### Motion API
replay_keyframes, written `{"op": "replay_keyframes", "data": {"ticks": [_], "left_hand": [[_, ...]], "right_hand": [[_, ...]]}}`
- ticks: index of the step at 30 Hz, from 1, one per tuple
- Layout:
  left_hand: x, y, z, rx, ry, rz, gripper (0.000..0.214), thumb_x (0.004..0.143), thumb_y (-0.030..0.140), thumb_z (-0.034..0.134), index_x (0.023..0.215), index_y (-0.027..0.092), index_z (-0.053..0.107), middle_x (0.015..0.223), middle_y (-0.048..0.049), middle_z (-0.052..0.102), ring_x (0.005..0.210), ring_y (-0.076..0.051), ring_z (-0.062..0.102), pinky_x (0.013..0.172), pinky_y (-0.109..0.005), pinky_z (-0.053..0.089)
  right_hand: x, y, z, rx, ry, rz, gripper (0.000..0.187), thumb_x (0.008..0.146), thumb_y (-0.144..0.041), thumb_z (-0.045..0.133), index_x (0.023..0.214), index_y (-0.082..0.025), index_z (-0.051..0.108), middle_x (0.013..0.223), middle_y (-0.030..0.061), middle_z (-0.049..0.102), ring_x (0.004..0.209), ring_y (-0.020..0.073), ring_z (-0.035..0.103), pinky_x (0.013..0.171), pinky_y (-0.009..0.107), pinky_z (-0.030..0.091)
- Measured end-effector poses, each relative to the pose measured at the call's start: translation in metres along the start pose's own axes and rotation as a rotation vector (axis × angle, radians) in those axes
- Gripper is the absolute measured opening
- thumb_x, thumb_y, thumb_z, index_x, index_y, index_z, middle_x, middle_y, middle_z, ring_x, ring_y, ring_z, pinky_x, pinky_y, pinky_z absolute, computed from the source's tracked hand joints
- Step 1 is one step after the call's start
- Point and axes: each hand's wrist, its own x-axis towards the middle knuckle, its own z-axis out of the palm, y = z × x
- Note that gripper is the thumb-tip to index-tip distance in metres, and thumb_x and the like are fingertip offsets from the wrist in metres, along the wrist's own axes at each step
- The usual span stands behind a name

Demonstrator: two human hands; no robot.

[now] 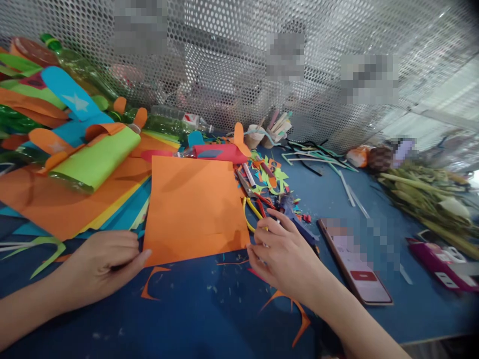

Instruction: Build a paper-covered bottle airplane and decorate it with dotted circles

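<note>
An orange sheet of paper (pixel 194 209) lies flat before me. My left hand (pixel 101 264) has its fingers curled, and its thumb and bent forefinger pinch the sheet's lower left corner. At the lower right corner is my right hand (pixel 286 254), with fingers bent and its thumb touching the paper's edge. Something small and pale shows between those fingers, but I cannot make out what it is. Scissors (pixel 258 202) with red and yellow about their handles lie just beyond my right hand. A blue-purple glue gun (pixel 299 219) rests beside them.
Coloured paper sheets (pixel 108 204) and a bottle wrapped in green paper (pixel 99 157) lie left. Behind are a red-wrapped bottle (pixel 215 152), paper scraps (pixel 275 177) and a cup of markers (pixel 279 129). A phone (pixel 359 269) and dried husks (pixel 426 194) lie right, before a perforated metal screen (pixel 224 65).
</note>
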Motion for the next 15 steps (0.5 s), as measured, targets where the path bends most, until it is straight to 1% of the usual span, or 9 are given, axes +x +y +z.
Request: {"op": "replay_keyframes", "data": {"ticks": [4,6,7,8,9,11,12,13,15], "left_hand": [[-0.006,-0.004,0.003,0.071,-0.019,-0.034,0.039,0.088,0.017,0.048,0.050,0.018,0.036,0.049,0.0030,0.034,0.049,-0.011,0.037,0.048,-0.026,0.027],[-0.008,-0.005,0.002,0.059,-0.005,-0.066,0.036,0.087,0.019,0.050,0.053,0.019,0.038,0.051,0.0029,0.036,0.051,-0.011,0.038,0.049,-0.026,0.028],[-0.008,-0.005,0.002,0.033,0.002,-0.087,0.030,0.087,0.022,0.052,0.058,0.019,0.043,0.055,0.0021,0.041,0.056,-0.012,0.041,0.052,-0.025,0.032],[-0.008,-0.004,0.002,0.008,0.004,-0.105,0.021,0.086,0.027,0.055,0.067,0.019,0.050,0.063,0.0005,0.048,0.063,-0.013,0.046,0.057,-0.025,0.037],[-0.008,-0.003,0.001,-0.011,-0.004,-0.120,0.016,0.084,0.034,0.058,0.081,0.018,0.056,0.074,-0.0020,0.054,0.073,-0.015,0.051,0.065,-0.027,0.042],[-0.007,-0.002,0.001,-0.014,-0.043,-0.133,0.044,0.077,0.048,0.065,0.109,0.019,0.055,0.098,-0.0066,0.058,0.096,-0.021,0.052,0.083,-0.034,0.044],[-0.007,-0.001,0.002,0.000,-0.069,-0.138,0.055,0.073,0.052,0.067,0.117,0.021,0.053,0.107,-0.0073,0.057,0.104,-0.024,0.050,0.089,-0.037,0.043],[-0.008,-0.001,0.003,0.012,-0.095,-0.141,0.060,0.070,0.055,0.068,0.119,0.023,0.053,0.110,-0.0072,0.056,0.108,-0.026,0.048,0.093,-0.039,0.041],[-0.010,-0.002,0.005,0.022,-0.138,-0.142,0.059,0.068,0.057,0.069,0.116,0.025,0.056,0.112,-0.0072,0.055,0.111,-0.028,0.046,0.096,-0.042,0.039]], "right_hand": [[0.001,0.006,0.003,0.007,0.046,0.025,0.027,0.081,-0.022,0.057,0.055,-0.021,0.062,0.065,0.0005,0.060,0.091,0.0198,0.056,0.104,0.046,0.034],[0.002,0.010,0.004,0.036,0.065,0.017,0.027,0.084,-0.026,0.056,0.058,-0.021,0.064,0.066,0.0016,0.061,0.088,0.0204,0.057,0.100,0.045,0.038],[0.003,0.011,0.005,0.066,0.072,0.015,0.025,0.085,-0.028,0.056,0.063,-0.021,0.066,0.069,0.0023,0.062,0.087,0.0204,0.057,0.097,0.044,0.041],[0.004,0.012,0.005,0.097,0.078,0.019,0.021,0.087,-0.030,0.055,0.073,-0.021,0.069,0.076,0.0036,0.064,0.089,0.0207,0.058,0.094,0.043,0.044],[0.005,0.012,0.007,0.126,0.083,0.020,0.018,0.087,-0.032,0.055,0.087,-0.021,0.070,0.086,0.0053,0.066,0.092,0.0215,0.058,0.092,0.042,0.046],[0.007,0.009,0.010,0.168,0.076,0.008,0.032,0.088,-0.034,0.055,0.115,-0.019,0.062,0.107,0.0089,0.065,0.101,0.0230,0.058,0.094,0.043,0.046],[0.008,0.007,0.011,0.185,0.063,-0.003,0.040,0.088,-0.035,0.055,0.124,-0.018,0.056,0.112,0.0099,0.064,0.104,0.0231,0.058,0.096,0.043,0.045],[0.008,0.004,0.013,0.201,0.044,-0.012,0.043,0.088,-0.034,0.055,0.127,-0.017,0.052,0.114,0.0102,0.064,0.105,0.0227,0.058,0.099,0.044,0.043],[0.009,0.000,0.014,0.229,0.006,-0.014,0.043,0.088,-0.035,0.056,0.127,-0.017,0.053,0.111,0.0096,0.065,0.104,0.0222,0.059,0.101,0.045,0.040]]}}
